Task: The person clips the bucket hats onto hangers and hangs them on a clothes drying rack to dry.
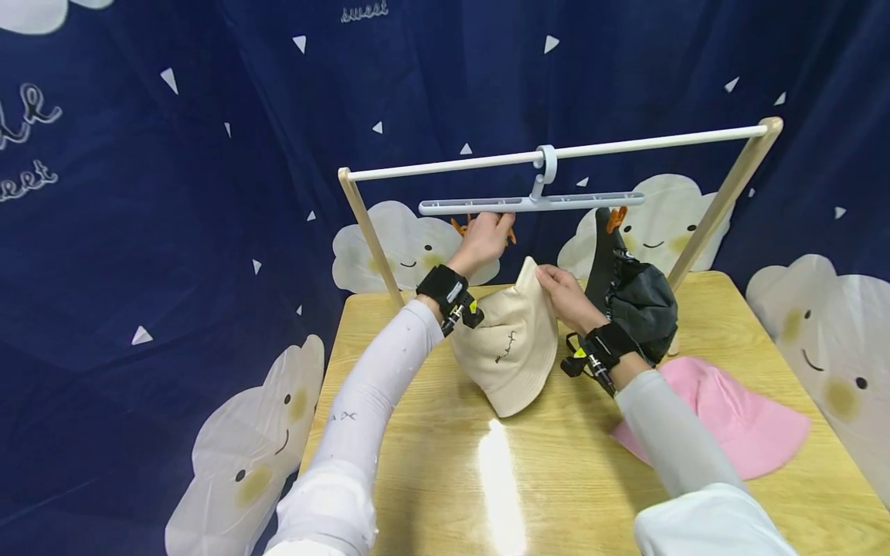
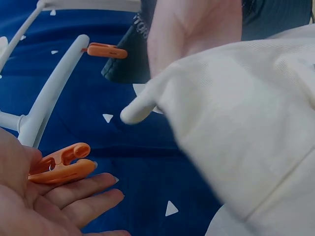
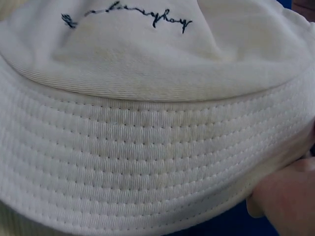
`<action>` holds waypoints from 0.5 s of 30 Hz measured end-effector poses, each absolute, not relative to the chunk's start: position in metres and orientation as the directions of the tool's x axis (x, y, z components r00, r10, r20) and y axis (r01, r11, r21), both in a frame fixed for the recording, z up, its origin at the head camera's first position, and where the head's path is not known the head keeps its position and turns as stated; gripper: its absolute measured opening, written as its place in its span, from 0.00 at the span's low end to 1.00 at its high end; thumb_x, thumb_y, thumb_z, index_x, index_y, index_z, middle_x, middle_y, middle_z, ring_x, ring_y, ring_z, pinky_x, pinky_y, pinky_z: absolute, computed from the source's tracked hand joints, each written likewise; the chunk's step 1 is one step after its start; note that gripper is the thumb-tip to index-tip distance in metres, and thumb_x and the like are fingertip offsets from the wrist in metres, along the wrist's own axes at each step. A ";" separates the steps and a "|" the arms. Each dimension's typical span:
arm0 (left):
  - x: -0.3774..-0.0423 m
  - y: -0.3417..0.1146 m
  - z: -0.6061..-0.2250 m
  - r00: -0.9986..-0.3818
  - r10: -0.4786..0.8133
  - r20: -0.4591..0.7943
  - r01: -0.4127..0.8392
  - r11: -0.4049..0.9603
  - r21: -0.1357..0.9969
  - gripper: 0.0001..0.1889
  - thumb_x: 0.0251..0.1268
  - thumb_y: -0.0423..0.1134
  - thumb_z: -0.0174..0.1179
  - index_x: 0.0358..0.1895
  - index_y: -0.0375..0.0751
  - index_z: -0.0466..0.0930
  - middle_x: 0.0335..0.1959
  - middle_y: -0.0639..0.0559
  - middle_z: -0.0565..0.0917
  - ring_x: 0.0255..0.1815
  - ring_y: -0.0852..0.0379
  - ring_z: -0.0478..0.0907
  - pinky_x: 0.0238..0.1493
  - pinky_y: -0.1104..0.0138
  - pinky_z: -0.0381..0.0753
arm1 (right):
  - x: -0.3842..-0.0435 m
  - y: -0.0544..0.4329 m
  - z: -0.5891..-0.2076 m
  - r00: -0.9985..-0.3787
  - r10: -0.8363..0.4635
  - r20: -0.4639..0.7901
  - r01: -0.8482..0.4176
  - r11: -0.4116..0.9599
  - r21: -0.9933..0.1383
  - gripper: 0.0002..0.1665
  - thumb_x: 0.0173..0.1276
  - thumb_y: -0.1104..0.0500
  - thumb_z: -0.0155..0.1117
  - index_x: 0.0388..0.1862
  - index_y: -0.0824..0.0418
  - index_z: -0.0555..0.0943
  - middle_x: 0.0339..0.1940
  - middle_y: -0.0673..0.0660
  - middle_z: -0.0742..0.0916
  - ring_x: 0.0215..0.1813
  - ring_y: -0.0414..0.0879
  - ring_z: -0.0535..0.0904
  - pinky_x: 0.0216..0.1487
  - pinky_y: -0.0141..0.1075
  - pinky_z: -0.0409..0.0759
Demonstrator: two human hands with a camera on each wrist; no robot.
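Observation:
A cream bucket hat point(image 1: 504, 340) with dark script embroidery hangs tilted above the table. My right hand point(image 1: 566, 297) pinches its brim near the raised corner; in the right wrist view the stitched brim point(image 3: 138, 152) fills much of the picture. My left hand point(image 1: 484, 241) is just under the left half of a pale hanger point(image 1: 480, 206). It pinches an orange clip point(image 2: 61, 164) on that hanger, and the clip's jaws stand apart. In the left wrist view the raised corner of the brim is a short distance from the clip, not touching it.
The hanger hooks over the white bar point(image 1: 653, 144) of a wooden-legged rack. A black fabric item point(image 1: 636, 305) with lettering hangs from another orange clip point(image 1: 616, 219). A pink bucket hat point(image 1: 744, 421) lies on the wooden table point(image 1: 445, 479) at right. Behind is a blue curtain point(image 1: 445, 69).

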State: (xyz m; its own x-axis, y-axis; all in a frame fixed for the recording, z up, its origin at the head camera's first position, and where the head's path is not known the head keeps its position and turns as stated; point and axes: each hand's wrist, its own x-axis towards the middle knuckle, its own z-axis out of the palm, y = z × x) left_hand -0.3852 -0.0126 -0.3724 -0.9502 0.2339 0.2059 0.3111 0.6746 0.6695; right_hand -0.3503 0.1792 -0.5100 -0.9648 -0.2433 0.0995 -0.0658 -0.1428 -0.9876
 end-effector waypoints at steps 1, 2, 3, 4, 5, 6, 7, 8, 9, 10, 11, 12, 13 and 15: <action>-0.385 -0.012 -0.372 -0.950 0.237 0.203 0.311 0.675 0.669 0.28 0.84 0.51 0.43 0.35 0.36 0.86 0.26 0.53 0.80 0.36 0.50 0.81 0.42 0.63 0.73 | -0.352 0.178 -0.508 -0.963 -0.251 0.102 -0.065 -0.151 -0.986 0.16 0.88 0.54 0.45 0.54 0.61 0.77 0.45 0.46 0.82 0.47 0.35 0.78 0.50 0.26 0.76; -0.384 -0.012 -0.371 -0.950 0.240 0.201 0.312 0.679 0.665 0.28 0.84 0.51 0.43 0.34 0.36 0.86 0.26 0.53 0.80 0.36 0.50 0.81 0.42 0.63 0.74 | -0.355 0.176 -0.506 -0.961 -0.254 0.105 -0.063 -0.165 -0.984 0.15 0.88 0.54 0.45 0.53 0.60 0.78 0.44 0.46 0.83 0.47 0.35 0.79 0.50 0.26 0.77; -0.383 -0.012 -0.371 -0.950 0.241 0.196 0.310 0.682 0.663 0.27 0.84 0.51 0.43 0.33 0.37 0.85 0.26 0.53 0.79 0.36 0.50 0.81 0.42 0.63 0.74 | -0.357 0.175 -0.504 -0.959 -0.261 0.108 -0.062 -0.179 -0.982 0.14 0.88 0.55 0.45 0.52 0.59 0.78 0.44 0.46 0.83 0.47 0.35 0.79 0.50 0.26 0.77; -0.383 -0.012 -0.371 -0.951 0.244 0.193 0.309 0.684 0.661 0.27 0.85 0.50 0.42 0.32 0.38 0.83 0.26 0.53 0.79 0.36 0.50 0.81 0.42 0.63 0.75 | -0.359 0.173 -0.502 -0.958 -0.264 0.111 -0.059 -0.196 -0.979 0.14 0.88 0.55 0.45 0.51 0.58 0.78 0.43 0.46 0.83 0.47 0.35 0.79 0.51 0.26 0.77; -0.383 -0.012 -0.370 -0.950 0.246 0.192 0.310 0.687 0.657 0.26 0.85 0.50 0.42 0.31 0.39 0.82 0.26 0.53 0.78 0.36 0.50 0.81 0.42 0.63 0.75 | -0.361 0.171 -0.501 -0.957 -0.268 0.114 -0.056 -0.217 -0.975 0.14 0.88 0.56 0.45 0.50 0.57 0.79 0.43 0.46 0.84 0.47 0.35 0.79 0.51 0.27 0.77; -0.383 -0.012 -0.370 -0.951 0.247 0.189 0.309 0.692 0.652 0.25 0.85 0.50 0.42 0.30 0.40 0.80 0.26 0.53 0.76 0.37 0.50 0.81 0.42 0.63 0.75 | -0.363 0.169 -0.500 -0.956 -0.268 0.117 -0.052 -0.238 -0.970 0.14 0.88 0.57 0.45 0.48 0.57 0.79 0.43 0.46 0.84 0.47 0.36 0.79 0.51 0.27 0.77; -0.383 -0.011 -0.370 -0.950 0.248 0.188 0.310 0.695 0.648 0.25 0.85 0.50 0.42 0.29 0.41 0.78 0.26 0.53 0.75 0.36 0.50 0.80 0.42 0.63 0.75 | -0.365 0.168 -0.499 -0.953 -0.278 0.122 -0.050 -0.253 -0.966 0.14 0.88 0.57 0.45 0.48 0.56 0.80 0.43 0.46 0.84 0.48 0.36 0.79 0.52 0.27 0.76; -0.383 -0.011 -0.371 -0.949 0.249 0.192 0.313 0.699 0.643 0.24 0.85 0.50 0.42 0.29 0.42 0.77 0.26 0.53 0.75 0.37 0.50 0.80 0.42 0.63 0.75 | -0.366 0.166 -0.498 -0.952 -0.281 0.124 -0.046 -0.269 -0.962 0.15 0.88 0.58 0.45 0.46 0.56 0.80 0.42 0.46 0.84 0.48 0.36 0.79 0.52 0.27 0.76; -0.383 -0.012 -0.371 -0.948 0.252 0.194 0.317 0.698 0.642 0.24 0.85 0.49 0.42 0.29 0.42 0.78 0.27 0.53 0.75 0.37 0.49 0.80 0.42 0.63 0.75 | -0.367 0.165 -0.497 -0.950 -0.286 0.126 -0.044 -0.276 -0.960 0.15 0.88 0.58 0.45 0.46 0.55 0.81 0.42 0.46 0.85 0.48 0.36 0.79 0.52 0.27 0.76; -0.383 -0.011 -0.371 -0.946 0.255 0.200 0.323 0.698 0.639 0.24 0.85 0.49 0.41 0.30 0.41 0.78 0.28 0.53 0.76 0.38 0.50 0.80 0.43 0.63 0.75 | -0.368 0.164 -0.496 -0.949 -0.288 0.130 -0.045 -0.285 -0.957 0.16 0.88 0.58 0.45 0.45 0.55 0.82 0.42 0.46 0.85 0.48 0.36 0.79 0.52 0.27 0.76; -0.383 -0.011 -0.370 -0.945 0.256 0.201 0.325 0.696 0.640 0.24 0.85 0.48 0.41 0.31 0.41 0.79 0.28 0.52 0.76 0.38 0.50 0.80 0.43 0.63 0.75 | -0.369 0.164 -0.495 -0.946 -0.295 0.131 -0.040 -0.294 -0.955 0.17 0.88 0.59 0.45 0.44 0.54 0.82 0.42 0.46 0.85 0.49 0.37 0.79 0.53 0.28 0.76; -0.383 -0.011 -0.370 -0.945 0.259 0.201 0.327 0.695 0.641 0.24 0.85 0.48 0.40 0.31 0.41 0.79 0.29 0.52 0.77 0.38 0.50 0.80 0.43 0.64 0.75 | -0.369 0.163 -0.494 -0.945 -0.300 0.128 -0.034 -0.299 -0.954 0.17 0.88 0.58 0.45 0.44 0.54 0.83 0.43 0.46 0.86 0.49 0.37 0.79 0.53 0.28 0.75; -0.383 -0.012 -0.370 -0.943 0.262 0.203 0.330 0.690 0.644 0.24 0.86 0.47 0.40 0.33 0.41 0.81 0.30 0.51 0.79 0.38 0.50 0.80 0.43 0.64 0.75 | -0.369 0.163 -0.493 -0.944 -0.307 0.124 -0.027 -0.301 -0.953 0.18 0.88 0.58 0.45 0.44 0.53 0.83 0.43 0.46 0.86 0.50 0.37 0.79 0.54 0.28 0.75; -0.382 -0.012 -0.369 -0.942 0.270 0.197 0.332 0.683 0.650 0.24 0.86 0.47 0.39 0.35 0.41 0.82 0.32 0.51 0.81 0.40 0.51 0.80 0.44 0.65 0.75 | -0.370 0.162 -0.491 -0.941 -0.320 0.112 -0.008 -0.309 -0.951 0.18 0.88 0.58 0.44 0.45 0.53 0.84 0.45 0.46 0.86 0.52 0.37 0.79 0.56 0.29 0.74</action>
